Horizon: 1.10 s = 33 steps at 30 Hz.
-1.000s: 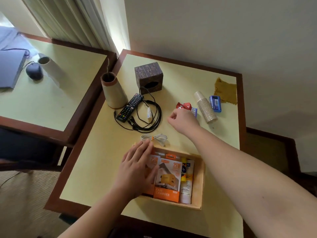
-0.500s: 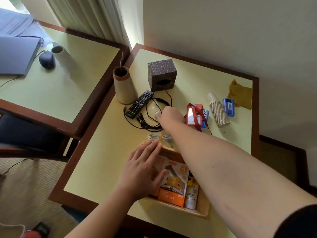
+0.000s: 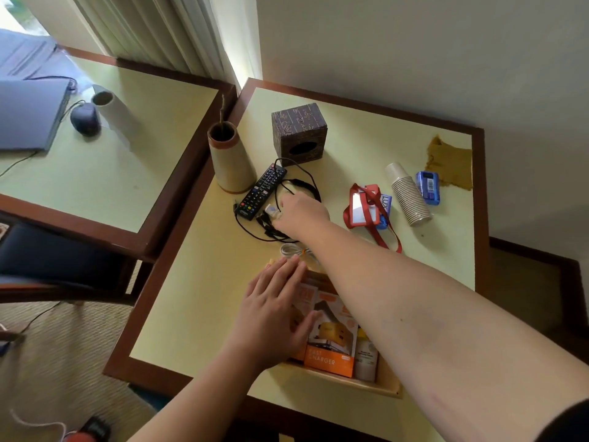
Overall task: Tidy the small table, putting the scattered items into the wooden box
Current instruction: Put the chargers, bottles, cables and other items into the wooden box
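Note:
The wooden box sits at the small table's near edge, holding an orange charger pack and a white tube. My left hand lies flat on the box's left side and its packets. My right hand reaches over the box to the coiled black cable, its fingers curled onto the coil and a white plug at its fingertips. Beside the coil lies a black remote. A small white cable lies just behind the box.
A red lanyard card holder, a stack of paper cups, a blue packet and a yellow cloth lie at the right. A vase and a dark cube box stand at the back. The left table holds a laptop.
My right hand moved left from the red lanyard card holder, leaving it on the table, and came down onto the black cable coil. My left hand stayed on the box.

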Available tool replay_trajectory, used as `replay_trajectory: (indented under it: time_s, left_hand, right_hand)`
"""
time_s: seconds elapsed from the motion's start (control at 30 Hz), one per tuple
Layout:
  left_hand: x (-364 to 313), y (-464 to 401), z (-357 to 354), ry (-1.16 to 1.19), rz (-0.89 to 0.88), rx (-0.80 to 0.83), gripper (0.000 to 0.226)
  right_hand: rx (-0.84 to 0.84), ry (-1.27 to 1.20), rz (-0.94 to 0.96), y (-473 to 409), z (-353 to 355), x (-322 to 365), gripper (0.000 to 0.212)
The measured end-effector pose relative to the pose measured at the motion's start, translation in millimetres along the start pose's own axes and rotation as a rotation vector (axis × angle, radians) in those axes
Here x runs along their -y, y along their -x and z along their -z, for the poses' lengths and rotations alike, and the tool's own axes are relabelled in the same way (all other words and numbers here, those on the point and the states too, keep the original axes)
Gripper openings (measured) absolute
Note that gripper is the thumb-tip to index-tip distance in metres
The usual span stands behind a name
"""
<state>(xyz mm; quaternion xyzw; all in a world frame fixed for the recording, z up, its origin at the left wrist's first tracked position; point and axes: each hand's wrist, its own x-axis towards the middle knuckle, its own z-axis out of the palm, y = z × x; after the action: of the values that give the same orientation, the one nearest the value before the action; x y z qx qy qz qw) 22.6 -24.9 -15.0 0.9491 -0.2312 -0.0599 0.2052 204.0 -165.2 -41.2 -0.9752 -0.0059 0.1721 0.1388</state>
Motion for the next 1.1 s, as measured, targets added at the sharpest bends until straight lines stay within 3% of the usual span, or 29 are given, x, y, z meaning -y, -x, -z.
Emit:
replay_trajectory:
  time_s: [0.13, 0.2, 0.27, 0.37, 0.5, 0.6, 0.73, 0.87, 1.1]
  left_hand:
    - [1, 1, -1, 0.016, -0.008, -0.016, 0.083]
    - [1, 1, -1, 0.019, -0.008, -0.017, 0.082]
    - [2, 1, -1, 0.019, -0.008, -0.017, 0.081]
    - [3, 0, -1, 0.012, -0.010, -0.004, 0.081]
    - [4, 1, -1, 0.018, -0.010, 0.013, 0.081]
    - [4, 1, -1, 0.035, -0.011, 0.031, 0.082]
    - [3, 1, 0, 0.048, 0.000, 0.033, 0.083]
    - [3, 0, -2, 0.051, 0.012, 0.022, 0.084]
    - [1, 1, -2, 0.022, 0.008, 0.009, 0.084]
  right_hand:
    - [-0.010, 0.090, -0.049, -5, -16, 1, 0.033]
    - [-0.021, 0.031, -0.075, -1, -15, 0, 0.048]
    - [-0.040, -0.033, -0.086, 7, -8, -2, 0.045]
    - [-0.093, -0.194, -0.083, 31, 12, -11, 0.023]
    - [-0.182, -0.540, -0.109, 100, 47, -37, 0.019]
    - [-0.239, -0.610, -0.155, 166, 74, -61, 0.013]
    - [-0.045, -0.497, -0.219, 244, 101, -89, 0.005]
    - [0.183, -0.155, -0.151, 266, 85, -100, 0.010]
    - [0.285, 0.153, 0.035, 256, 33, -86, 0.019]
